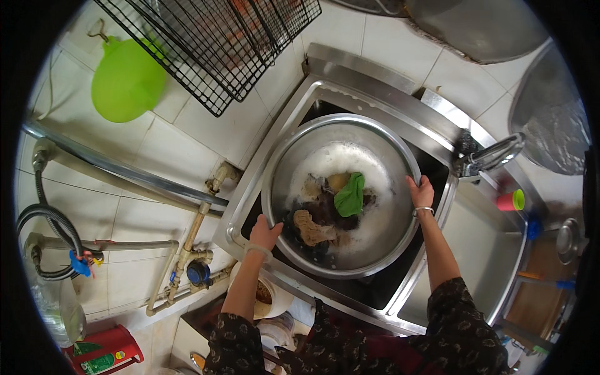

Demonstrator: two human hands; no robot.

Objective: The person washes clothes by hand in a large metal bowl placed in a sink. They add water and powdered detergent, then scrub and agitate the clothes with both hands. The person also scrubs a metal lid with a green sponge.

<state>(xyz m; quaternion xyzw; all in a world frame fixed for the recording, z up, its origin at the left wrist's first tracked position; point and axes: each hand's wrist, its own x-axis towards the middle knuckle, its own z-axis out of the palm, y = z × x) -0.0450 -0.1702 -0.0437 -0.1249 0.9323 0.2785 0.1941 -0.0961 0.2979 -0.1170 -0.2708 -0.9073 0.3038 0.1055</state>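
A large round stainless steel basin [344, 273] rests over the left bowl of a steel double sink [290, 276]. My left hand [265, 233] grips its rim at the lower left, thumb on the inside. On the right side of the rim, my right hand [421, 191] holds on in the same way. Inside the basin lie wet cloths in foamy water: a green cloth [349, 196], a brown cloth [311, 228] and darker pieces around them.
A chrome faucet [490, 157] stands right of the basin, near a red and green cup [511, 200]. A black wire rack [220, 51] hangs at upper left beside a green plastic item [127, 82]. Pipes [192, 225] run along the tiled wall.
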